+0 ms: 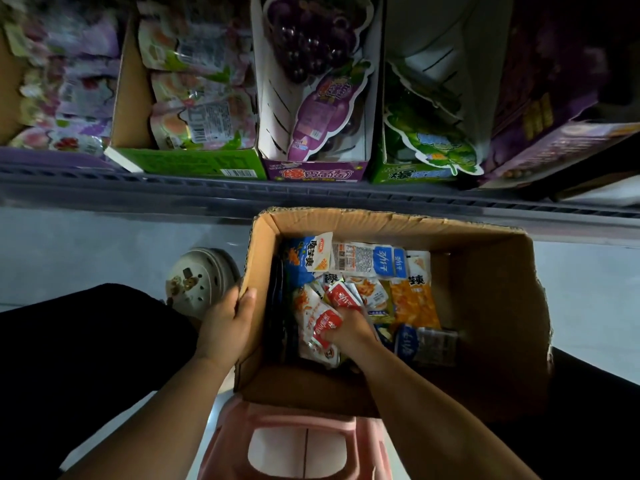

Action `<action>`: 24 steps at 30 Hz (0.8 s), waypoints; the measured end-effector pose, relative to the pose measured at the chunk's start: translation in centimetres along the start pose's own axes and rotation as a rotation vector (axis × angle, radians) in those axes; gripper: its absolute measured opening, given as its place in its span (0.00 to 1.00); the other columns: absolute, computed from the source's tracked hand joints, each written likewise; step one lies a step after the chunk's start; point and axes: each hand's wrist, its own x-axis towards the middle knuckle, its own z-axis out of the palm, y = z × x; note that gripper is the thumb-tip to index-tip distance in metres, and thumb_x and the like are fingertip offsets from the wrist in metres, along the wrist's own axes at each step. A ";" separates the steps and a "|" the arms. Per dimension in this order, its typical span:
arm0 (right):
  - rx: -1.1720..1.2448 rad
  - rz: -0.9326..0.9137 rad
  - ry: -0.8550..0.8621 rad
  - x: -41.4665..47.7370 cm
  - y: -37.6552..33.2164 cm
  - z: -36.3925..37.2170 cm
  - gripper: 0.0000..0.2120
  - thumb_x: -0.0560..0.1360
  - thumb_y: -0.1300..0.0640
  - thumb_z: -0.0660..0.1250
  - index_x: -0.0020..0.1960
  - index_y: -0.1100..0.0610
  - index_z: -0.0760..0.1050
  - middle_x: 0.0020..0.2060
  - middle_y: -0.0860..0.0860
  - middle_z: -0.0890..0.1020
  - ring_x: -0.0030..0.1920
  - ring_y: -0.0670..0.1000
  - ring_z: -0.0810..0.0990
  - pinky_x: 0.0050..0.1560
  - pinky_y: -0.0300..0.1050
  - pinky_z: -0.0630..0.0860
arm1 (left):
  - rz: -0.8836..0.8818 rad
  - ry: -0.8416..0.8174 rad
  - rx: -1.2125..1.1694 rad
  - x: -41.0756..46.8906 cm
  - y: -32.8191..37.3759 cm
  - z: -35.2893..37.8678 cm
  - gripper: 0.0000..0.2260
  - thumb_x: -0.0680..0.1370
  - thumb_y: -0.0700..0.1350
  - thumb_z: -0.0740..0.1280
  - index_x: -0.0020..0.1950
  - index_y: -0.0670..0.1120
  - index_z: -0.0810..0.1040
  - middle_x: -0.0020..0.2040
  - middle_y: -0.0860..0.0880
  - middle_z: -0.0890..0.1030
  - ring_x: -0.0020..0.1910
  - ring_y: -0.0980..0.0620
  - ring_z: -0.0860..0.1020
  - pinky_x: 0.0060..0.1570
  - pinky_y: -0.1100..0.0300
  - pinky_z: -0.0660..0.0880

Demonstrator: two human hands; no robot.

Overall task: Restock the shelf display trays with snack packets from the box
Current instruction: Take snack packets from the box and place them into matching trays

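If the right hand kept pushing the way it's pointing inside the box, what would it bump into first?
The right hand grips red-and-white packets; pushed on, it would likely press them into the packet pile beneath, then the left wall of the cardboard box, though depth is unclear.

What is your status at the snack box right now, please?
Left hand gripping cardboard box wall. Right hand inside box, grasping red-and-white snack packets. No obstruction seen.

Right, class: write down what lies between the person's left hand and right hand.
In the head view, the left wall of the box, gripped by the left hand, stands between them, plus the red-and-white packets the right hand grips.
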 end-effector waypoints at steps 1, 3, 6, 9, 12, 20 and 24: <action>0.017 0.003 0.000 -0.1 0.1 -0.8 0.21 0.74 0.59 0.67 0.65 0.60 0.69 0.58 0.56 0.77 0.57 0.54 0.77 0.56 0.42 0.74 | -0.005 -0.007 0.006 -0.1 0.1 0.0 0.17 0.80 0.45 0.56 0.62 0.34 0.71 0.55 0.34 0.77 0.56 0.38 0.74 0.51 0.53 0.69; 0.043 0.019 0.006 -0.4 0.2 -2.4 0.23 0.72 0.60 0.68 0.65 0.59 0.68 0.58 0.57 0.77 0.57 0.53 0.77 0.55 0.43 0.75 | -0.009 -0.013 0.022 -0.3 0.4 0.0 0.17 0.80 0.45 0.55 0.61 0.34 0.71 0.54 0.34 0.77 0.56 0.38 0.74 0.51 0.52 0.69; 0.099 0.007 0.047 -1.8 0.2 -5.0 0.25 0.70 0.63 0.70 0.65 0.59 0.68 0.59 0.56 0.78 0.57 0.53 0.78 0.55 0.43 0.75 | -0.043 -0.044 0.081 -0.6 0.8 -0.2 0.17 0.81 0.46 0.54 0.61 0.35 0.71 0.55 0.34 0.76 0.56 0.39 0.74 0.48 0.55 0.67; 0.134 -0.068 0.063 -4.6 0.0 -7.6 0.22 0.70 0.63 0.70 0.62 0.59 0.70 0.57 0.54 0.78 0.55 0.51 0.78 0.55 0.43 0.75 | -0.040 -0.087 0.098 -1.0 1.2 -0.6 0.19 0.80 0.47 0.57 0.65 0.37 0.66 0.62 0.36 0.72 0.60 0.39 0.72 0.56 0.51 0.69; 0.075 -0.145 0.053 -8.1 -0.6 -10.0 0.18 0.70 0.62 0.71 0.58 0.61 0.73 0.53 0.54 0.80 0.51 0.51 0.78 0.50 0.42 0.75 | -0.012 0.002 0.079 -2.0 2.9 -1.7 0.26 0.78 0.47 0.60 0.73 0.41 0.57 0.72 0.40 0.62 0.69 0.41 0.63 0.65 0.49 0.63; -0.249 -0.406 0.087 -19.1 -3.9 -15.2 0.17 0.69 0.61 0.72 0.57 0.60 0.76 0.53 0.54 0.82 0.50 0.52 0.81 0.57 0.45 0.75 | 0.721 0.083 0.221 -7.3 13.6 -6.8 0.30 0.74 0.51 0.66 0.73 0.49 0.59 0.73 0.51 0.60 0.72 0.51 0.56 0.70 0.56 0.52; -0.339 -0.540 0.074 -23.6 -5.5 -16.1 0.06 0.70 0.61 0.71 0.47 0.56 0.77 0.45 0.51 0.83 0.41 0.46 0.79 0.48 0.39 0.75 | 0.951 -0.228 0.566 -9.7 18.6 -9.4 0.31 0.71 0.58 0.67 0.72 0.54 0.61 0.71 0.57 0.63 0.70 0.58 0.58 0.69 0.62 0.50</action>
